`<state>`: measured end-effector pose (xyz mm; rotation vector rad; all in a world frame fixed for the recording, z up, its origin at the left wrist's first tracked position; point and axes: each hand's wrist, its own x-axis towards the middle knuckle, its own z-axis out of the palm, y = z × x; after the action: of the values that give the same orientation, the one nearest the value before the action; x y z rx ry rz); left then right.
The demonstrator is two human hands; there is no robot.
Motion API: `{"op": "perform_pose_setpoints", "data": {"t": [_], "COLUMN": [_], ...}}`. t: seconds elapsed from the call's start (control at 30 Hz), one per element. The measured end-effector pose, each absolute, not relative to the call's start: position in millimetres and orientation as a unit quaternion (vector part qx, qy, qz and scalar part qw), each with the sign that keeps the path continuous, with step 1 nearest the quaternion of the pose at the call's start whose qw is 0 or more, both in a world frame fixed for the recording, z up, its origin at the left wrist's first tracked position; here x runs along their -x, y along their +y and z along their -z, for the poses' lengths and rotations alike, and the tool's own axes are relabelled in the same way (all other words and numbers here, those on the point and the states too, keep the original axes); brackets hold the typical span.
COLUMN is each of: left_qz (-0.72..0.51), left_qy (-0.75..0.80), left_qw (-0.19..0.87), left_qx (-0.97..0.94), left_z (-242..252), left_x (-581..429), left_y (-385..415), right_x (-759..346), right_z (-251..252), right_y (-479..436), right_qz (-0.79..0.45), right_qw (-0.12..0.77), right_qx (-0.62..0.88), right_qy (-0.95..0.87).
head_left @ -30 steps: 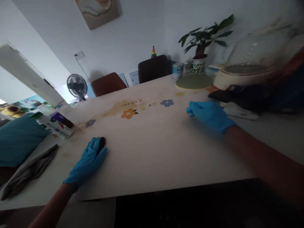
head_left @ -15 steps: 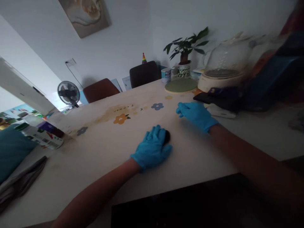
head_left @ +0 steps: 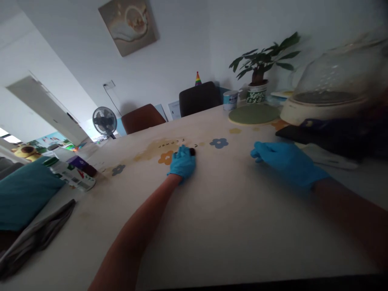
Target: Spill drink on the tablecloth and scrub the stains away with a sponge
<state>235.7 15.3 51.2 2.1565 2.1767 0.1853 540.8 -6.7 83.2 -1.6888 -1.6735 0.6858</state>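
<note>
My left hand (head_left: 182, 163), in a blue glove, lies on the white table (head_left: 212, 210) over the edge of a printed orange flower. A small dark object (head_left: 192, 152) shows past its fingertips, with the fingers wrapped over the rest of it. Farther right, my right hand (head_left: 285, 161), also in a blue glove, hovers low over the table with its fingers curled together. Whatever those fingers may hold is hidden. Close by it are a black flat item (head_left: 291, 133) and a white item (head_left: 329, 155).
A green round mat (head_left: 254, 114), a can (head_left: 230, 100), a potted plant (head_left: 257, 93) and a clear-domed appliance (head_left: 325, 101) stand at the back right. Bottles (head_left: 71, 173) and a dark cloth (head_left: 39, 238) lie at the left. Chairs (head_left: 142, 118) stand behind.
My left hand has moved forward and left across the table with the dark object, onto the printed flower. The view has shifted, and my right hand appears farther right.
</note>
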Motion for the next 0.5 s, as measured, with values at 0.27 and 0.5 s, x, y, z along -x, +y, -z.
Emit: {"op": "perform_pose_setpoints", "data": {"t": [0.27,0.5], "left_qz": [-0.083,-0.084], "left_qy": [0.830,0.885], "left_qw": [0.007,-0.038], "left_qx": [-0.551,-0.457], "left_z": [-47,-46], "left_x": [-70,18], "left_y": [0,-25], "right_x": [-539,-536], "right_z": [-80,-83], "right_y": [-6,-8], "right_qz": [-0.285,-0.277], "right_qw": [0.336,0.326], "right_qx": [0.626,0.634], "right_qy": [-0.644,-0.644]}}
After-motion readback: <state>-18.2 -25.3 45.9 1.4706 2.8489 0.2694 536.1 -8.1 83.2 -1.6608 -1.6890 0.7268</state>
